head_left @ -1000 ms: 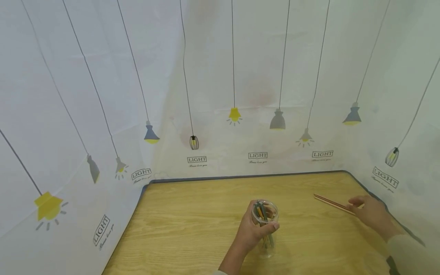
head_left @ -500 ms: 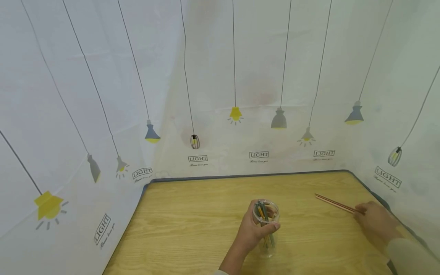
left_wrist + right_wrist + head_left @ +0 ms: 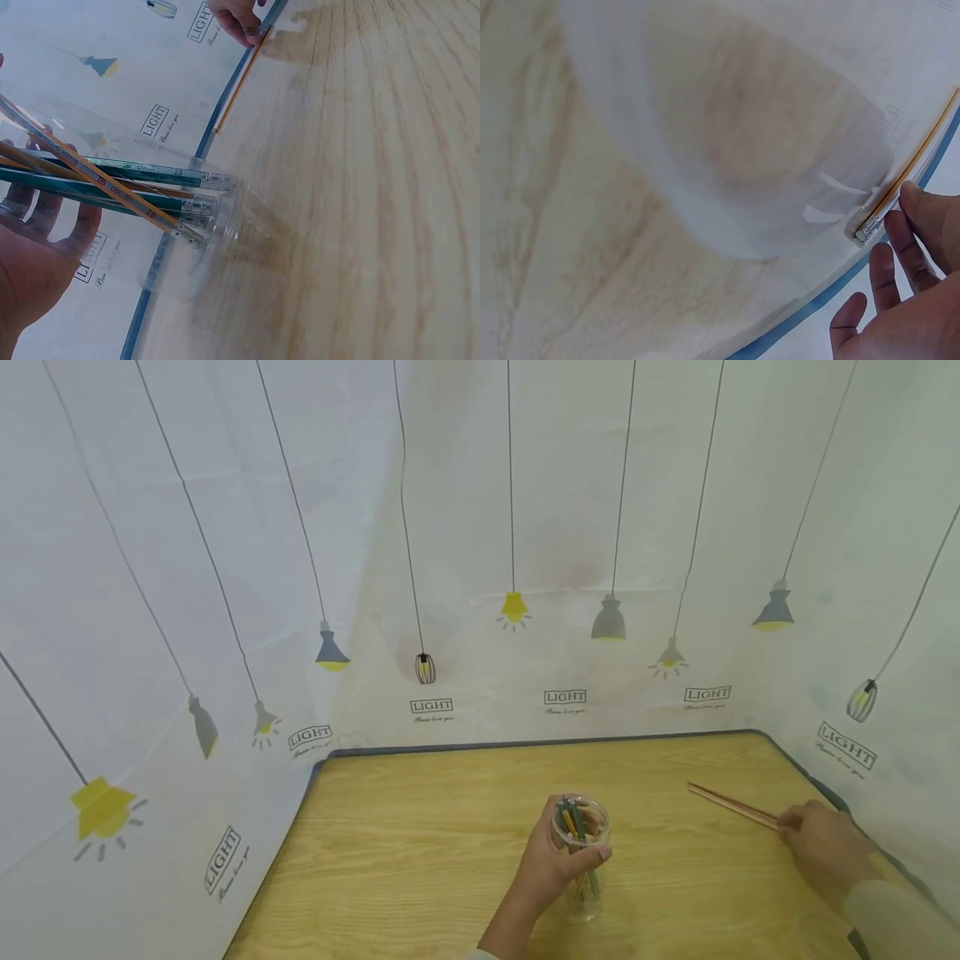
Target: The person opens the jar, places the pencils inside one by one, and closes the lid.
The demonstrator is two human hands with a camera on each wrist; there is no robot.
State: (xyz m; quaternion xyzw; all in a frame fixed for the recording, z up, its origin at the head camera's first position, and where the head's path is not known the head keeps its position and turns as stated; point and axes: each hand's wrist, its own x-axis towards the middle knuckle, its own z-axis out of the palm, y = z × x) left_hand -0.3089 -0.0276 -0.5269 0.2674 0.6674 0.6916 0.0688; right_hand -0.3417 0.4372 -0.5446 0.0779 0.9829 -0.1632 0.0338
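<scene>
Clasping a clear cylindrical plastic jar [image 3: 588, 895] of green and orange pencils [image 3: 124, 193] upright on the near wood-grain worktop [image 3: 405, 843], seemingly for steadiness, is the left hand [image 3: 551, 860]; at right, the right hand [image 3: 821, 845] pinches a slim orange pencil's [image 3: 733, 805] near end

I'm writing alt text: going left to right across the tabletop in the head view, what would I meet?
Transparent round jar of green and orange pencils, slim orange-brown pencil, person's right hand. Left hand unplaced: it overlaps the jar.

Table [image 3: 405, 835] viewed from head and wrists
Seen forward and down from the head, close and aslant from each wrist; the right hand [image 3: 822, 845] is shared by all.
</scene>
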